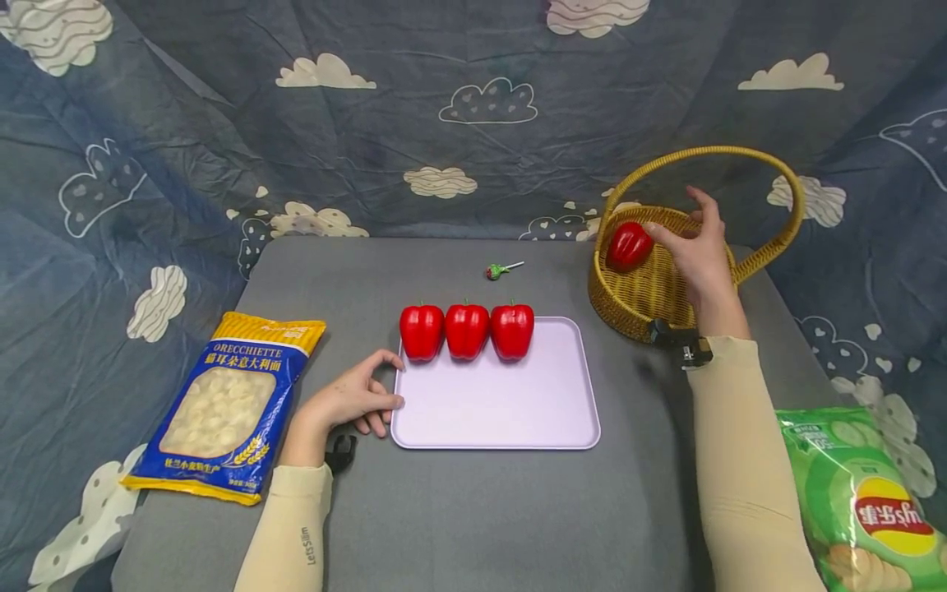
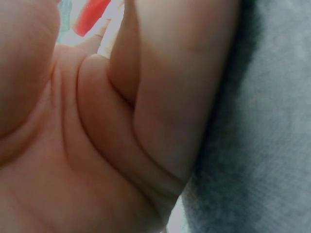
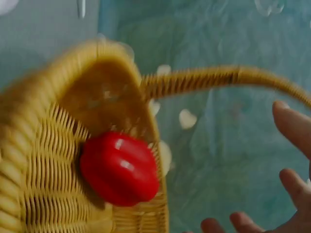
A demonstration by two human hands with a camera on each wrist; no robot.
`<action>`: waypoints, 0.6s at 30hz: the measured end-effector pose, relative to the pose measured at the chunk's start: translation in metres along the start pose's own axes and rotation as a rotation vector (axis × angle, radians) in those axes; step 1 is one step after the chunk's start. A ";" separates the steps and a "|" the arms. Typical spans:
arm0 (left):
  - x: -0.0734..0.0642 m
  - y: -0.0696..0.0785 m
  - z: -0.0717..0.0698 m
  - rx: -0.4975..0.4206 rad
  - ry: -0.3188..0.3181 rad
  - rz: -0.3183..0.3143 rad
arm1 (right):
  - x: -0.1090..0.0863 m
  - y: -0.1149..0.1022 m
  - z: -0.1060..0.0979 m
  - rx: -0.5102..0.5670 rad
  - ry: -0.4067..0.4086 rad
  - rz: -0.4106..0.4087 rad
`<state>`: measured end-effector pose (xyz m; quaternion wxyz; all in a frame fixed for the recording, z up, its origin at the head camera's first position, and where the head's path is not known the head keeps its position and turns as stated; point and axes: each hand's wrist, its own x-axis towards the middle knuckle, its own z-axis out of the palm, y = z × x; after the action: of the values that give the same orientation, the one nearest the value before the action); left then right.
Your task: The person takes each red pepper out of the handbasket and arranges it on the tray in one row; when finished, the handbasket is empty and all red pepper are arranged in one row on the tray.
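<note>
My left hand (image 1: 355,395) holds the left rim of a pale lilac tray (image 1: 496,411), thumb and index finger at its edge and the other fingers curled. Three red bell peppers (image 1: 466,331) stand in a row along the tray's far side. Above the wicker basket (image 1: 621,316) at the back right, my right hand (image 1: 699,247) has its fingers spread. Inside that basket lies another red bell pepper (image 3: 120,169), against the wall. The right wrist view shows the fingers (image 3: 294,124) apart from this pepper, with nothing between them.
A blue and yellow bag of orecchiette (image 1: 222,407) lies at the left. A lollipop (image 1: 503,270) with a green and red wrapper is behind the tray. Beside my right forearm lies a green chip bag (image 1: 858,493). The basket's tall handle (image 1: 710,150) arches over it.
</note>
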<state>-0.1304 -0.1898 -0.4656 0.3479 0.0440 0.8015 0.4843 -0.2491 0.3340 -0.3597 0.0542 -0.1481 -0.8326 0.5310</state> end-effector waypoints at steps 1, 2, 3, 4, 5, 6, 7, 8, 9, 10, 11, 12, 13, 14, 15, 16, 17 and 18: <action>0.000 0.000 0.000 -0.002 0.001 -0.004 | 0.007 0.002 -0.002 0.005 -0.002 0.005; 0.000 -0.001 0.000 -0.003 0.003 -0.009 | 0.013 0.004 -0.003 0.007 -0.005 0.015; 0.001 -0.001 0.000 -0.004 0.004 -0.012 | 0.020 0.006 -0.004 0.010 -0.006 0.025; 0.001 -0.001 0.001 -0.007 0.005 -0.015 | 0.026 0.008 -0.004 0.018 -0.006 0.028; 0.001 -0.001 0.001 -0.010 0.007 -0.020 | 0.031 0.011 -0.004 0.024 -0.008 0.030; 0.001 -0.002 0.001 -0.010 0.008 -0.019 | 0.037 0.014 -0.004 0.030 -0.011 0.030; 0.001 -0.002 0.002 -0.009 0.008 -0.018 | 0.042 0.017 -0.003 0.035 -0.013 0.030; 0.002 -0.002 0.002 -0.009 0.009 -0.017 | 0.047 0.020 -0.002 0.035 -0.018 0.032; 0.002 -0.001 0.002 -0.010 0.009 -0.016 | 0.052 0.023 -0.001 0.037 -0.027 0.028; 0.002 -0.001 0.002 -0.010 0.010 -0.015 | 0.056 0.027 -0.001 0.039 -0.040 0.028; 0.002 -0.001 0.002 -0.010 0.011 -0.014 | 0.060 0.030 -0.001 0.039 -0.054 0.032; 0.002 -0.001 0.002 -0.009 0.012 -0.012 | 0.064 0.033 -0.001 0.034 -0.066 0.036; 0.002 0.000 0.002 -0.008 0.013 -0.012 | 0.067 0.036 -0.001 0.029 -0.079 0.041; 0.002 0.000 0.002 -0.008 0.014 -0.011 | 0.071 0.039 -0.001 0.019 -0.095 0.045; 0.002 0.000 0.001 -0.008 0.015 -0.012 | 0.074 0.042 -0.001 0.010 -0.111 0.046; 0.002 0.000 0.001 -0.007 0.015 -0.013 | 0.077 0.044 -0.001 -0.004 -0.129 0.053; 0.002 -0.001 0.001 -0.008 0.015 -0.015 | 0.080 0.047 -0.001 -0.025 -0.146 0.061; 0.003 -0.001 0.001 -0.006 0.014 -0.015 | 0.082 0.050 -0.001 -0.040 -0.165 0.071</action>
<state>-0.1317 -0.1890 -0.4682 0.3459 0.0335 0.8029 0.4844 -0.3172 0.3795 -0.4100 -0.0363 -0.1346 -0.8387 0.5264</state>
